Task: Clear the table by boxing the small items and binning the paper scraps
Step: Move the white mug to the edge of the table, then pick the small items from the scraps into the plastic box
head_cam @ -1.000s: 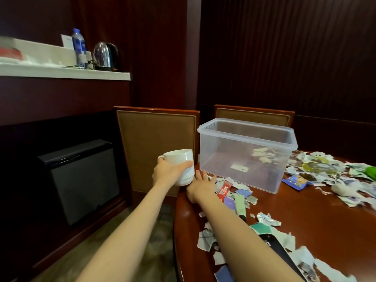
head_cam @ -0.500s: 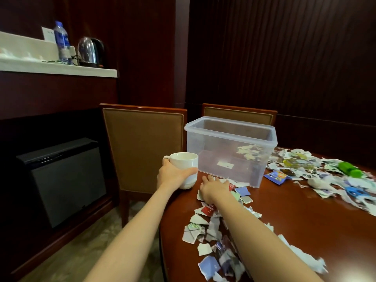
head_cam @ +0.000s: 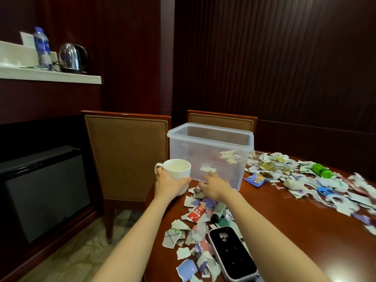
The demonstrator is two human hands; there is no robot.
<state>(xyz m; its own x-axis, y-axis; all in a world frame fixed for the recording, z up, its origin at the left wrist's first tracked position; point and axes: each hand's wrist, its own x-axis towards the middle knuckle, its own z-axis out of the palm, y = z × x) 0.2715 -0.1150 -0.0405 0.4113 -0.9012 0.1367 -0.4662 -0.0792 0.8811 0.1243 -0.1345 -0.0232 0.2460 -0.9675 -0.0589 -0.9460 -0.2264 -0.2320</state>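
Note:
My left hand (head_cam: pixel 169 183) grips a white mug (head_cam: pixel 178 171) at the table's left edge, just left of a clear plastic box (head_cam: pixel 211 153). My right hand (head_cam: pixel 214 186) lies palm down, fingers spread, on paper scraps (head_cam: pixel 195 224) in front of the box. A red sachet (head_cam: pixel 197 213), a small tube (head_cam: pixel 218 210) and a black phone-like device (head_cam: pixel 232 253) sit among the scraps below that hand. More scraps (head_cam: pixel 325 188) cover the right side, with a green bottle (head_cam: pixel 322 170), blue scissors (head_cam: pixel 325 191) and a blue packet (head_cam: pixel 256 179).
The brown round table (head_cam: pixel 284 231) has two padded chairs (head_cam: pixel 128 155) behind its far-left edge. A dark cabinet (head_cam: pixel 42 192) stands at left under a white counter (head_cam: pixel 48 75) with a kettle and a water bottle. A few scraps lie inside the box.
The view has shifted, so the box and both hands sit further right in frame. My left hand keeps its grip on the mug. My right hand has slid slightly toward the box.

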